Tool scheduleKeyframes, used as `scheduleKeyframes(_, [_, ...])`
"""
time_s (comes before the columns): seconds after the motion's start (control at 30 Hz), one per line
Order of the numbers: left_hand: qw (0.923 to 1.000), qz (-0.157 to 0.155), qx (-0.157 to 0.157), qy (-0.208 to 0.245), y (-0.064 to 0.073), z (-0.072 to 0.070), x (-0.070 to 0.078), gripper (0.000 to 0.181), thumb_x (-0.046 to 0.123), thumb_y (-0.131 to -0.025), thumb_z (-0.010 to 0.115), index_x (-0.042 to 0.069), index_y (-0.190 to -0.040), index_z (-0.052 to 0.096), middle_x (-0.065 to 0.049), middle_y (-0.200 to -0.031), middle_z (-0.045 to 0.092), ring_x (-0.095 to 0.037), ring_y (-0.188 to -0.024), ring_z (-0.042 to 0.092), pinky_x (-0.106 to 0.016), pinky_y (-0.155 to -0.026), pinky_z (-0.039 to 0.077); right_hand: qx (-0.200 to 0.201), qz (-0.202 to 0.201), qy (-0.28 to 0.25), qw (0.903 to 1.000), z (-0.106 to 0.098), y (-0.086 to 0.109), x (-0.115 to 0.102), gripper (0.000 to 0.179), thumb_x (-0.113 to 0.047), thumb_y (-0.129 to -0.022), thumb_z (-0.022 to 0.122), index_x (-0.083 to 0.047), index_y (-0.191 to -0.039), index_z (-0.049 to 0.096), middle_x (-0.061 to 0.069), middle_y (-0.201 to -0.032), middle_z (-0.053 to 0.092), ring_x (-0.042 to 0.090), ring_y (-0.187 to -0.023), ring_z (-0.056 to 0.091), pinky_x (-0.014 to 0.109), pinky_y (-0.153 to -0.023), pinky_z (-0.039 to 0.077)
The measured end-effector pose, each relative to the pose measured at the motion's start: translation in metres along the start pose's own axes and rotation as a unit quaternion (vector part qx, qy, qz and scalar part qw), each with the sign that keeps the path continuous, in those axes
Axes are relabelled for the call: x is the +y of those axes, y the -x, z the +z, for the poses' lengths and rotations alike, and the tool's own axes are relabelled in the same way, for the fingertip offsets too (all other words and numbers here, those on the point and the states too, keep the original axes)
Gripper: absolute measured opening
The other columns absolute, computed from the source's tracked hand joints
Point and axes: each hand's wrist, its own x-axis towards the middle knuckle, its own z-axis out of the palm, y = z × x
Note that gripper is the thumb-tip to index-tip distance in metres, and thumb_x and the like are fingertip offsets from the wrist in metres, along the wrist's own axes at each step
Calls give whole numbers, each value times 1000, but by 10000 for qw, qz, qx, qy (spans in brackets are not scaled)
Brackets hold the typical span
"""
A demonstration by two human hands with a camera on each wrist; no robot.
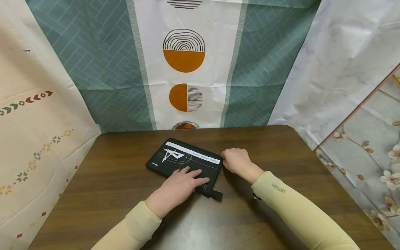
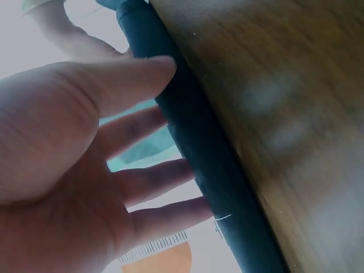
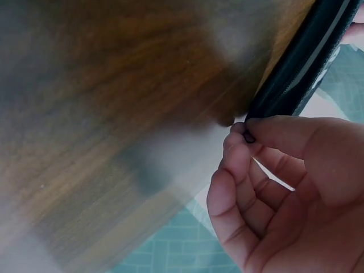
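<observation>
A black zippered pouch [image 1: 200, 162] lies flat and slanted on the brown table, with a white compass and triangle printed on its top and a white strip along its far side. My left hand [image 1: 178, 187] rests on its near part, fingers spread and fairly straight. In the left wrist view the thumb [image 2: 145, 77] lies against the pouch's near side. At the far right corner, my right hand [image 1: 236, 160] pinches a small dark zipper pull [image 3: 248, 136] between thumb and curled index finger. Most of the pull is hidden by the fingertips.
A short black loop [image 1: 216, 195] sticks out from the pouch's near right corner. The wooden table [image 1: 118, 166] ends at a patterned curtain [image 1: 187, 80] behind. More printed cloth hangs at the left and right sides.
</observation>
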Motion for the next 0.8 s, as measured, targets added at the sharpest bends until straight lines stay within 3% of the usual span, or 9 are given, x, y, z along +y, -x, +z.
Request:
scheduleKeyframes(0.27, [9996, -62, 150, -228, -4, 4, 1, 48, 30, -97, 87, 25, -144, 75, -6, -145, 71, -44, -125, 70, -57, -97, 62, -256, 80, 12, 9996, -5, 0, -2, 24, -10, -98, 74, -17, -76, 68, -2, -68, 61, 20, -65, 60, 47, -61, 56])
scheduleKeyframes(0.53, [9997, -140, 69, -183, -5, 4, 2, 47, 29, -98, 87, 26, -144, 75, -6, -146, 71, -43, -127, 69, -56, -99, 61, -329, -37, -219, 9992, -5, 3, 1, 30, -10, -98, 73, -16, -70, 62, -2, -64, 58, 20, -63, 58, 46, -59, 54])
scheduleKeyframes(0.6, [9997, -164, 56, -166, -5, 4, 2, 47, 29, -98, 87, 26, -143, 75, -5, -146, 71, -43, -127, 69, -56, -99, 61, -173, -210, -306, 9992, 3, 4, 8, 31, -12, -97, 73, -18, -69, 61, -4, -63, 55, 19, -61, 55, 44, -57, 52])
scheduleKeyframes(0.77, [9997, -168, 78, -150, -6, 4, 2, 47, 29, -97, 87, 26, -143, 76, -6, -146, 71, -43, -125, 70, -56, -98, 62, -112, -335, -311, 9989, 3, 12, 3, 34, -11, -97, 73, -18, -67, 60, -5, -61, 54, 18, -60, 52, 43, -55, 49])
scheduleKeyframes(0.8, [9997, -159, 86, -159, -5, 4, 2, 47, 28, -97, 87, 26, -143, 76, -6, -145, 71, -43, -125, 70, -55, -98, 62, -228, -243, -277, 9991, -6, 16, -5, 34, -8, -97, 74, -17, -67, 61, -4, -60, 55, 19, -60, 54, 43, -56, 50])
